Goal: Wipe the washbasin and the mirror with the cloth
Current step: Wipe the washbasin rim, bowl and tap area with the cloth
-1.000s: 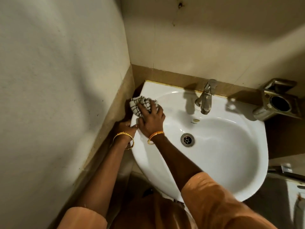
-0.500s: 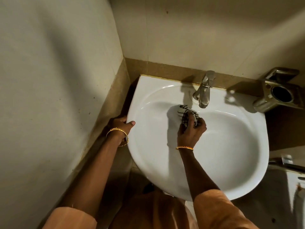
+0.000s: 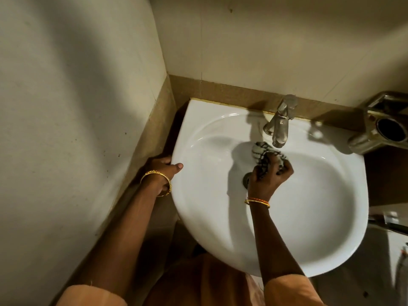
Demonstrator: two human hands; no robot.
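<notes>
A white washbasin [image 3: 309, 217] is fixed in the corner of a tiled wall. My right hand [image 3: 268, 177] grips a bunched white cloth with dark checks [image 3: 263, 152] inside the bowl, just below the metal tap [image 3: 279, 122]. The hand partly covers the drain [image 3: 245, 180]. My left hand [image 3: 162, 171] holds the basin's left rim, thumb on top, fingers curled under the edge. No mirror is in view.
A metal holder with a round dark opening [image 3: 384, 129] sits on the ledge to the right of the basin. Tiled walls close in on the left and behind. A metal fitting [image 3: 388, 221] shows at the right edge.
My right hand has carried the cloth from the basin's back-left rim into the bowl beneath the tap, then slightly right. My left hand keeps its hold on the left rim.
</notes>
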